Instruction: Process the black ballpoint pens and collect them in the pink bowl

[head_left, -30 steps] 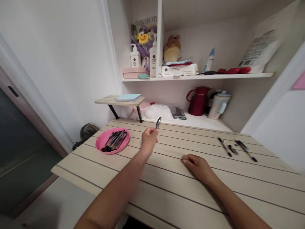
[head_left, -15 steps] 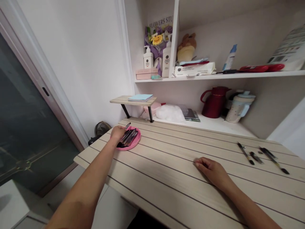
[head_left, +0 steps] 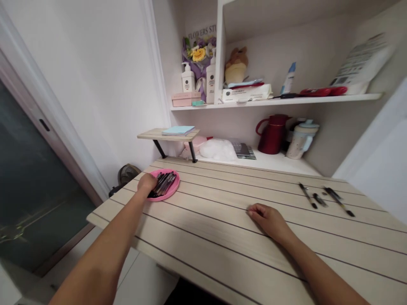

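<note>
My left hand [head_left: 147, 183] is at the left side of a round pink plate [head_left: 173, 190], its fingers curled down at a pile of dark slim pens [head_left: 164, 183]. The back of the hand hides the fingertips, so what they hold does not show. Several pens lie side by side across the plate. My right hand [head_left: 266, 216] rests on the slatted wooden tabletop [head_left: 203, 224], fingers loosely curled in and thumb against them, with nothing visible in it.
Dark pen-like pieces [head_left: 308, 195] and a longer dark one [head_left: 338, 201] lie at the table's right. A small raised stand [head_left: 149, 134] bears light-blue paper [head_left: 178, 130]. Behind are a white fluffy bundle [head_left: 218, 149], a red jug [head_left: 272, 134] and a tumbler [head_left: 301, 142].
The pen that stuck up from my left hand no longer shows above it, and that hand is now lower at the pile. My right hand stays curled. The view has shifted right.
</note>
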A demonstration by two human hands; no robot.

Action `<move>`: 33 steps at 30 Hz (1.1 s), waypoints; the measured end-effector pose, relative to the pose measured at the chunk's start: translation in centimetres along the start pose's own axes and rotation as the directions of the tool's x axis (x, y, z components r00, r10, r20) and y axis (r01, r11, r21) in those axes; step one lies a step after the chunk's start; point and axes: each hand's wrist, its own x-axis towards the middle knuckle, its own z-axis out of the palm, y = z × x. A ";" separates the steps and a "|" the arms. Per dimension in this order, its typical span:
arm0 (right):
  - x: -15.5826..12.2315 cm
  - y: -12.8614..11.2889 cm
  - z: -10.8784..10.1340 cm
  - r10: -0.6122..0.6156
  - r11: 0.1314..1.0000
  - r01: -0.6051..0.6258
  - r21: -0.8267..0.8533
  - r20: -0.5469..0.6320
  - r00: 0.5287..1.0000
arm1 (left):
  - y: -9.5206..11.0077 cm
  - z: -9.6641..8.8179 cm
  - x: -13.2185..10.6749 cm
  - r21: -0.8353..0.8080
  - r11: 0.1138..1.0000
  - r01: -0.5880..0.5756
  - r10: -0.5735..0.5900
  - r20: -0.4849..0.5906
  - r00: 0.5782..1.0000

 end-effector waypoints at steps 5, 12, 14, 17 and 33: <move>0.0 -0.5 0.0 0.012 0.999 -0.011 0.051 -0.017 1.000 | 2.9 -1.0 -1.8 -0.042 0.995 -0.092 0.089 -0.059 0.994; 1.3 -0.9 -0.9 0.031 0.999 -0.030 0.012 -0.094 0.995 | 13.0 3.1 -10.5 -0.433 0.784 -0.445 0.468 -0.057 0.882; 2.1 -0.2 -2.8 0.067 0.994 -0.083 -0.066 -0.209 0.976 | 15.6 4.9 -13.8 -0.724 0.647 -0.239 0.460 0.121 0.880; 2.8 1.8 -6.9 0.134 0.964 -0.209 -0.163 -0.379 0.915 | 18.6 6.9 -18.2 -0.859 0.454 0.235 0.480 0.458 0.748; 1.5 3.8 -6.7 0.297 0.934 -0.346 -0.090 -0.343 0.891 | 21.1 12.4 -21.7 -0.706 -0.064 0.706 0.484 0.596 0.640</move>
